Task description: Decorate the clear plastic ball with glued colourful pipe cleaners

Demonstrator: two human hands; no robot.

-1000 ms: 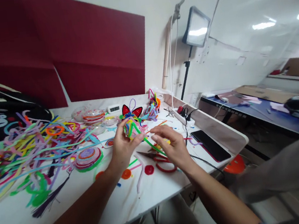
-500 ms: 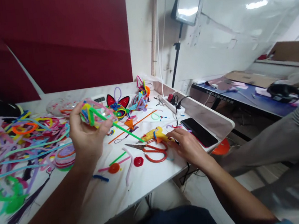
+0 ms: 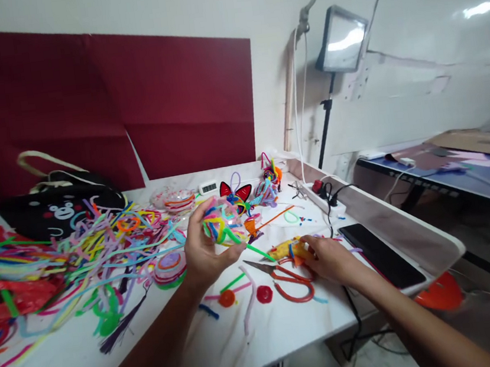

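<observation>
Centre frame, the left hand [image 3: 205, 258] has its fingers wrapped round a colourful craft [image 3: 221, 221]; the right hand [image 3: 334, 260] touches the yellow glue gun [image 3: 286, 249], grip unclear!

No writing can be read; the dark marks on the small white display [image 3: 208, 188] are too small to make out.
</observation>
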